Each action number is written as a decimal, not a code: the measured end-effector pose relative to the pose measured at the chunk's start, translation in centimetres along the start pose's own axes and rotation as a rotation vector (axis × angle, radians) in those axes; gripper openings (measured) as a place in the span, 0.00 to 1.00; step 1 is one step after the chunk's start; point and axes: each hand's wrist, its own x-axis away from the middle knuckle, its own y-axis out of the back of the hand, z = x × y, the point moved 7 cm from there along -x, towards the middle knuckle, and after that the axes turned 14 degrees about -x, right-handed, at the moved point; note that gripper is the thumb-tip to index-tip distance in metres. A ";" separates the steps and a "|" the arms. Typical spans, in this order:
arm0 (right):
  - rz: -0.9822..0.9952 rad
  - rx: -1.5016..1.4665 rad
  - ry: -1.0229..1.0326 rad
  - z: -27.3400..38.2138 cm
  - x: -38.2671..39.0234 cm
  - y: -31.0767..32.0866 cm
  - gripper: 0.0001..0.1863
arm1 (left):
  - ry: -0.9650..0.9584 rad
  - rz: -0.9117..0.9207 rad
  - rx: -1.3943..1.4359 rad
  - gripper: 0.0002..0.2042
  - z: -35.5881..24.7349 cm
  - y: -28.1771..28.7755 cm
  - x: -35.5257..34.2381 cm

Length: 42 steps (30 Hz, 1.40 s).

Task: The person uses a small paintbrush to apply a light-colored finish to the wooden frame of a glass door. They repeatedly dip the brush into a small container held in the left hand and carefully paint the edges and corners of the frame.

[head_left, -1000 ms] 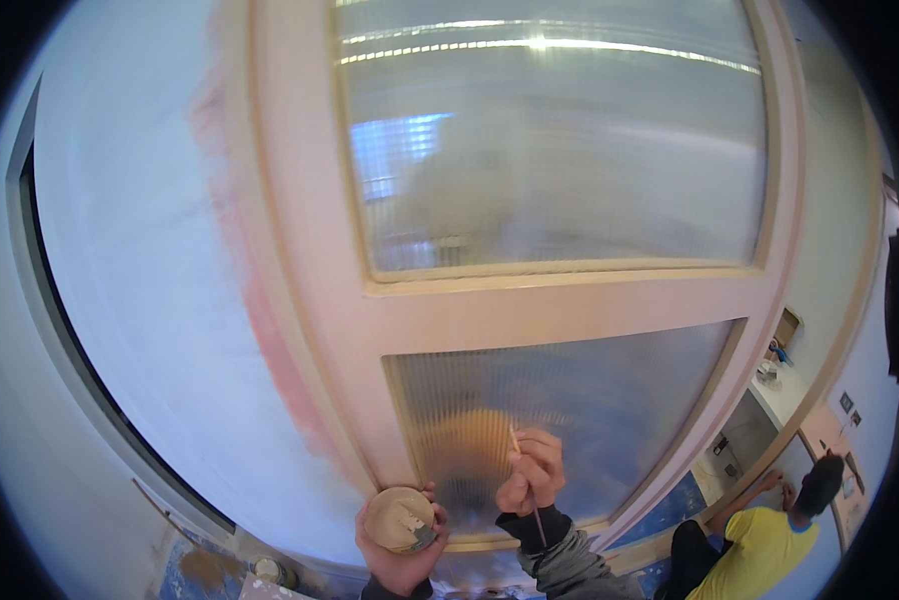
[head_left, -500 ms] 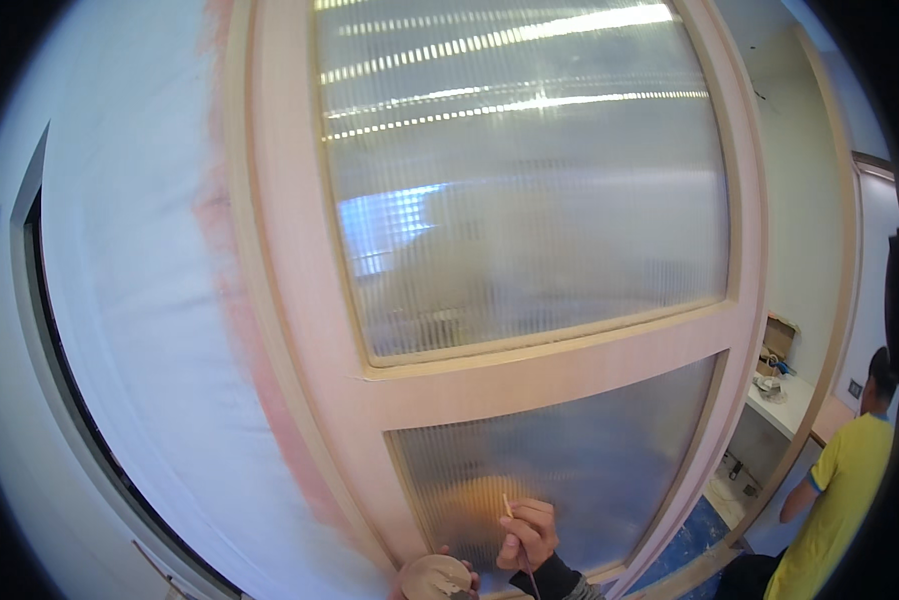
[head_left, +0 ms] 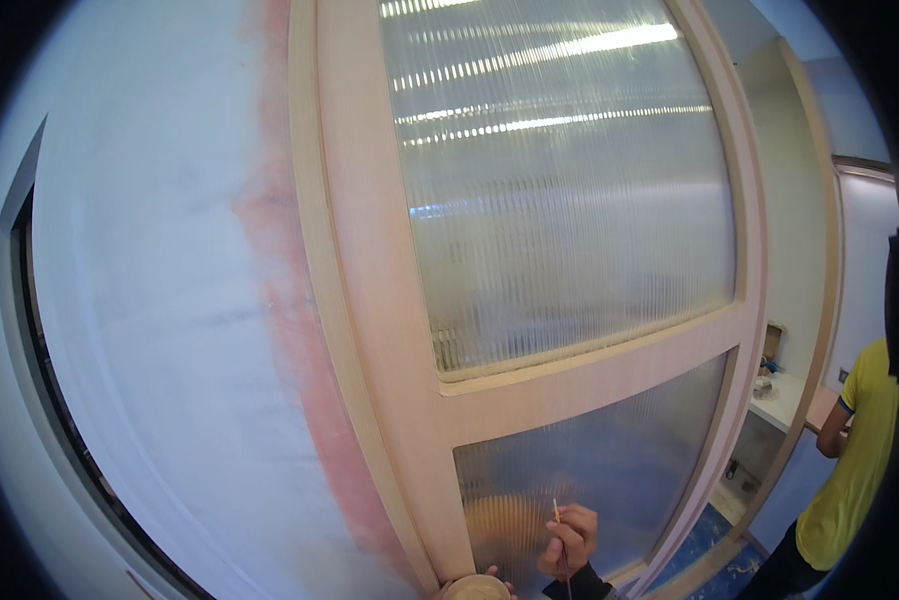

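My right hand is closed round a thin, brush-like stick. Its pale tip points up in front of the lower ribbed glass panel, and its thin handle hangs below my fingers. At the lower edge my left hand grips a round, beige shallow cup, its fingers curled at the rim; most of that hand is cut off. Both hands are close to the bottom of a light wooden door frame, which has a larger ribbed glass panel above the lower one.
On the left stands a white wall with a pinkish strip along the frame. At the far right a person in a yellow shirt has their back partly turned. Behind the frame are a white shelf with small items and a blue floor covering.
The view has shifted, so the frame and both my hands appear farther right. The cup sits lower in view. My grips look the same; the person in yellow has shifted slightly.
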 end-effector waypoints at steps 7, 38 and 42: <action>0.056 -0.021 0.003 -0.1 0.9 0.7 0.11 | 0.156 0.118 0.312 0.36 1.4 -0.1 -0.2; 0.056 -0.214 0.047 2.3 0.8 1.3 0.18 | -0.209 -0.098 -0.118 0.27 1.0 2.3 3.2; 0.071 -0.238 0.020 2.2 1.9 0.6 0.19 | 0.003 -0.095 0.143 0.27 0.7 3.0 3.3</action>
